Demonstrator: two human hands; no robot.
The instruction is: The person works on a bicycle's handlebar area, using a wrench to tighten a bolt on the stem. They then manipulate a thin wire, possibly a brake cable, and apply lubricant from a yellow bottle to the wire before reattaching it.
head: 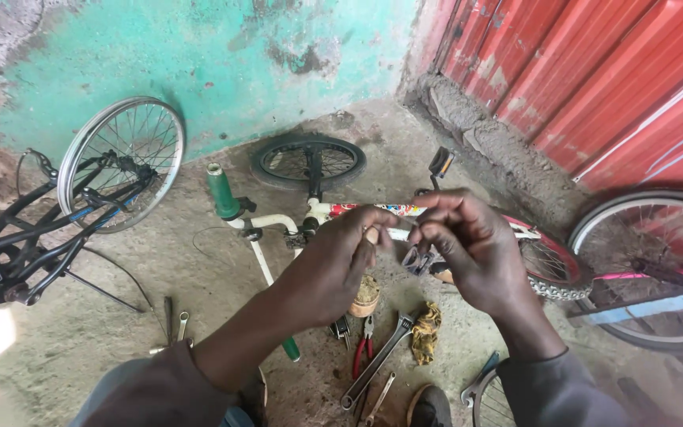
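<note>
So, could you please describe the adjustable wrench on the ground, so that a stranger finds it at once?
Start at the small upturned bicycle lying on the concrete floor before the turquoise wall. Just nearer than it, below the person's two raised hands, some tools lie scattered. The adjustable wrench is the long silver one lying slantwise, between the red-handled pliers and a crumpled yellowish rag.

Turquoise wall (pixel 223 55), patchy grey; red corrugated door (pixel 594 71); green handlebar grip (pixel 221 192); red-handled pliers (pixel 363 352); mustard-yellow rag (pixel 426 330); pink rim on the wheel (pixel 650 269).
</note>
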